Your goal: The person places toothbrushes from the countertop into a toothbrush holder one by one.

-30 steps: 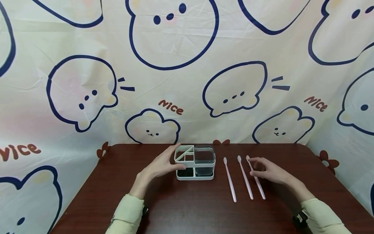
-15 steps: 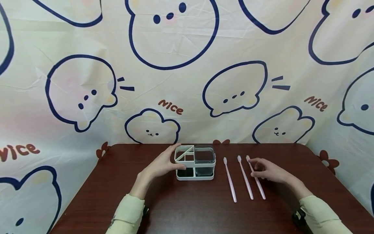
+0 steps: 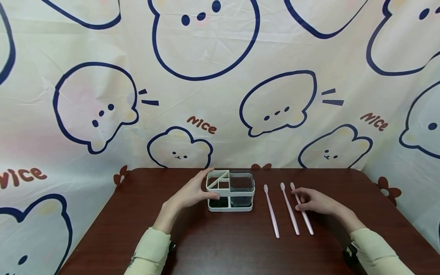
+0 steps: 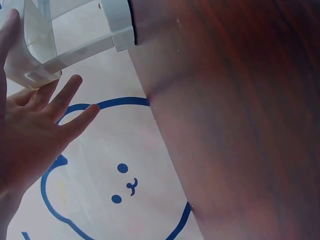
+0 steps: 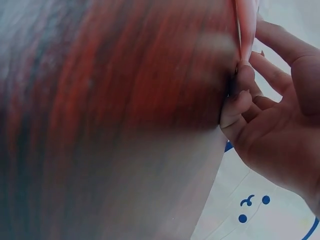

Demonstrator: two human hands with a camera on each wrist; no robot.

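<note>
Near the far edge of the counter (image 3: pixel 213 244), a white organizer (image 3: pixel 237 194) is gripped by the left hand (image 3: pixel 190 194), thumb in front. To the right, three pink toothbrushes (image 3: pixel 290 210) are laid, the rightmost toothbrush (image 3: pixel 308 223) ringed by the curled fingers of the right hand (image 3: pixel 319 201). Behind, a printed backdrop (image 3: pixel 223 95) is seen.

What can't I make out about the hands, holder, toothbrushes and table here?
Holder: left wrist view, cut off by the top edge.
Left hand: left wrist view, partly cut off by the left edge.
Rightmost toothbrush: head view, partly hidden by the right hand.
Leftmost toothbrush: head view, bristle detail too small.
Table: right wrist view, grain blurred.
</note>
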